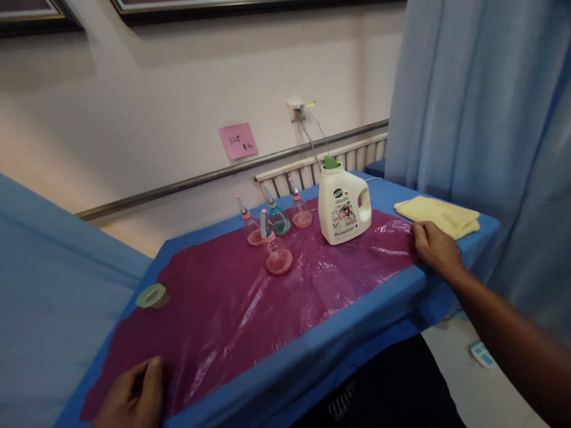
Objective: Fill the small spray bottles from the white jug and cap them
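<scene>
We're at a surface (392, 193) draped in blue cloth, w/ a shiny purple plastic sheet (214, 309) spread over most of it, wrinkled toward the R front. Our R hand (430, 241) pinches the sheet's R edge, thumb & fingers close together; our L hand (134, 392) is at its L front corner, fingers curled & thumb out, but we can't tell if it grips the plastic. Rm: pale wall (178, 83) behind, bits of dark picture frames up top, a grey pipe (196, 179) along the wall, a radiator (350, 159) below it, an outlet (296, 112) w/ cables plugged in. Blue curtain (450, 107) on R, blue drape (49, 285) on L; on the pale floor at R, a small white-&-blue item (482, 354). On the sheet: cream handled jug (332, 202) w/ a green piece (331, 161) in its mouth, standing R of a group of 4 clear bottles: front pink-based bottle (279, 261), L pink-based bottle (255, 236), rear pink-based bottle (302, 218) & teal-based bottle (280, 224). Pale green ring-shaped pc (152, 295) sits near the L edge; folded yellow cloth (439, 215) lies on the blue, just beyond our R hand. Writing: pink note (238, 141) on the wall has handwriting, prob. starting "32", rest unclear. Jug's label has a dark round logo, a line of lettering & a floral-looking pic; brand too small to read.
</scene>
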The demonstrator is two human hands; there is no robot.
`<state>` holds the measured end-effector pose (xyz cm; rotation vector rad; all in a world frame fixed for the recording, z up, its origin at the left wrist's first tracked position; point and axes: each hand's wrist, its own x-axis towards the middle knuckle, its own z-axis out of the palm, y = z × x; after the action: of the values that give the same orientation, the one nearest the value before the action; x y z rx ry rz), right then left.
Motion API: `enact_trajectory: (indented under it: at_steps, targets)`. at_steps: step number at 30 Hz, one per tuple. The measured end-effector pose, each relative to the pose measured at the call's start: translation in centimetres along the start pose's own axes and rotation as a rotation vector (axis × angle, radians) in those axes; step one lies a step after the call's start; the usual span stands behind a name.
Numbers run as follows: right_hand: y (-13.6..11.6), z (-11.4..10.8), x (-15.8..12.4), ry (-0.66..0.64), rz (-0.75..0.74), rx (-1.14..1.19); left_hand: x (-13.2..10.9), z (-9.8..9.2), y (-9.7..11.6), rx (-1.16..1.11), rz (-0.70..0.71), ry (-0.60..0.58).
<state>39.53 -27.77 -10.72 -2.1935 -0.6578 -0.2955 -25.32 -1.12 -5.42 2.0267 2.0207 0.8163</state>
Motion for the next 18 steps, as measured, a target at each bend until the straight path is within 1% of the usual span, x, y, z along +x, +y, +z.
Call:
enact_trajectory:
  at_steps: [2,4,6,8,11,13,16,18]
  targets:
    - [0.3,0.4,-0.6,0.080,-0.009,-0.044,0.0,-0.2,0.2,0.018,0.021,-0.021]
    - [0.3,0.6,-1.0,0.120,-0.066,-0.070,-0.1,-0.3,0.4,0.027,0.059,0.014]
    - [0.2,0.6,-1.3,0.098,-0.144,-0.086,-0.3,-0.3,0.6,0.044,0.070,0.047]
    - [0.0,0.6,-1.4,0.045,-0.189,-0.108,-0.4,-0.3,1.0,0.056,0.077,0.019]
    - [-0.1,0.7,-1.4,0.015,-0.163,-0.173,-0.2,-0.6,1.6,0.066,0.107,-0.045]
    - [-0.1,0.9,-1.3,0.024,-0.125,-0.220,0.0,-0.8,1.9,0.089,0.108,-0.047]
    - [0.1,1.1,-1.1,0.038,-0.091,-0.261,0.1,-1.1,2.2,0.150,0.040,-0.032]
    - [0.2,1.1,-1.1,0.054,-0.080,-0.269,-0.2,-1.3,2.5,0.168,-0.006,0.000]
